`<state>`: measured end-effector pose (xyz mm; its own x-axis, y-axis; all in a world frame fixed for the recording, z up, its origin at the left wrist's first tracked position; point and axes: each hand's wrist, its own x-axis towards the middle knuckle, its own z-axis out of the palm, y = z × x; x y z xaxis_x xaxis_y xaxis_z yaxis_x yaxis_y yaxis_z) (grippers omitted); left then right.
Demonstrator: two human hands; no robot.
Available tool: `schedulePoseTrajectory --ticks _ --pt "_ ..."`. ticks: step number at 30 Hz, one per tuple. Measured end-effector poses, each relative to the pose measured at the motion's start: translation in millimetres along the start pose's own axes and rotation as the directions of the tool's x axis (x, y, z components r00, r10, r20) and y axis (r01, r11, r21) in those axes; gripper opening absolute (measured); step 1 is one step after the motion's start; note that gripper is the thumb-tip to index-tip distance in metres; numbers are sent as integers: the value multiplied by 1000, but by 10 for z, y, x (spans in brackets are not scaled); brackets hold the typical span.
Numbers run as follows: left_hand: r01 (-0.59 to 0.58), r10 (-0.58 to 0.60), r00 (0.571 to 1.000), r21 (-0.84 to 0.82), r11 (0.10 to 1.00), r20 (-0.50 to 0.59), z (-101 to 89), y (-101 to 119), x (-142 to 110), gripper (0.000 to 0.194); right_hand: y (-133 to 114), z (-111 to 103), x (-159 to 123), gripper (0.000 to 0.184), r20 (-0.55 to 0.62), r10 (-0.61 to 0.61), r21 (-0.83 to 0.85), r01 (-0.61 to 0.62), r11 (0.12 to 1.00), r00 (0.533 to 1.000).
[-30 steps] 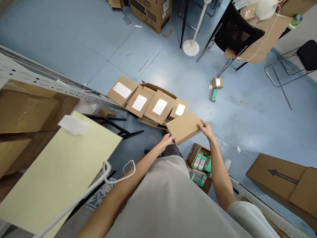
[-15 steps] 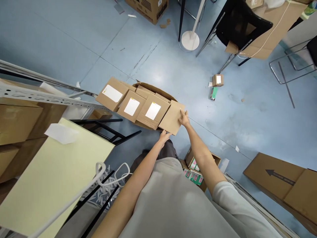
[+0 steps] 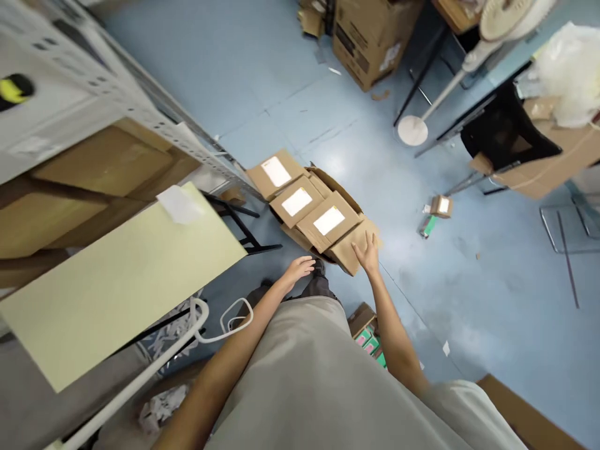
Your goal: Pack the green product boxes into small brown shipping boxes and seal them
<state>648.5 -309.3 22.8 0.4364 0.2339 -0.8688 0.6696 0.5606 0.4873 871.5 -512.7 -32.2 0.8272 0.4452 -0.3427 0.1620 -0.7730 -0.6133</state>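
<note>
1. The right hand (image 3: 369, 253) rests on a plain cardboard box (image 3: 345, 255), fingers spread over its top rather than gripping it.
2. That box is at the right, near end of a row, beside three white-labelled boxes (image 3: 302, 226), with a large carton's far flap (image 3: 338, 187) behind them.
3. The left hand (image 3: 300, 270) hangs just left of the plain box, fingers loosely extended and holding nothing.
4. Nearer, right, green-and-pink packets (image 3: 368, 342) sit in an open carton (image 3: 362, 317).
</note>
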Motion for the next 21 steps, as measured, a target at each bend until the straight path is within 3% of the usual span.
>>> schedulePoseTrajectory --ticks 3,5,9,13,17,21 --pt "-115 106 991 -111 987 -82 -439 -36 -203 60 -568 269 -150 93 61 -208 -16 210 978 976" --pt "-195 170 974 -169 966 -152 -750 -60 -327 61 -1027 534 -254 89 136 -338 -9 342 940 931" --pt "-383 307 906 -255 888 -291 -1466 -96 -601 57 -2070 1170 -487 80 291 -543 41 556 830 788" --pt "-540 378 805 -300 787 -457 -2381 -106 -958 46 -3199 1795 -804 79 356 -668 85 690 719 653" --pt "-661 409 654 -219 718 -636 -3433 -120 -1358 36 -4280 2345 -1176 76 303 -784 117 795 595 542" --pt "-758 499 386 42 651 -776 -4355 -57 -1692 30 -5190 2816 -1435 71 224 -877 136 877 461 426"
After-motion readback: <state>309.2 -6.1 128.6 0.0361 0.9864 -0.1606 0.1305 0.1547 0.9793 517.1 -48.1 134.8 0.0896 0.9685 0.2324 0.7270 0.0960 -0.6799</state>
